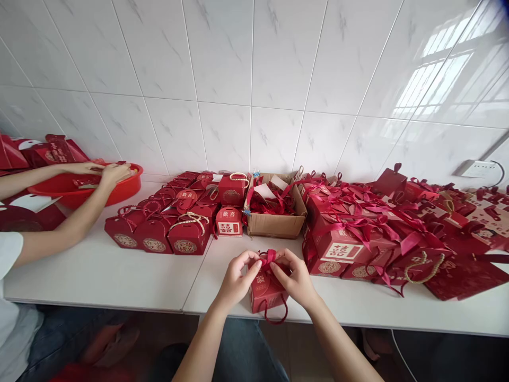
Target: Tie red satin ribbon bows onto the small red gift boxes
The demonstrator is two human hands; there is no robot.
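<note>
A small red gift box (267, 292) stands near the front edge of the white table, with a dark red cord handle hanging down its near side. On its top is a red ribbon (271, 257), looped into a bow or knot. My left hand (241, 276) pinches the ribbon's left side between thumb and forefinger. From the other side, my right hand (293, 276) pinches the ribbon's right part in the same way. Just behind the gift box, a cardboard box (275, 225) holds loose red ribbons and some white cards.
Red gift boxes (153, 236) stand in rows to the left. A large stack of ribboned boxes (345, 233) fills the right side. At far left, a co-worker's hands (115, 174) reach over a red basin (135, 185). A tiled wall (222, 63) rises behind the table.
</note>
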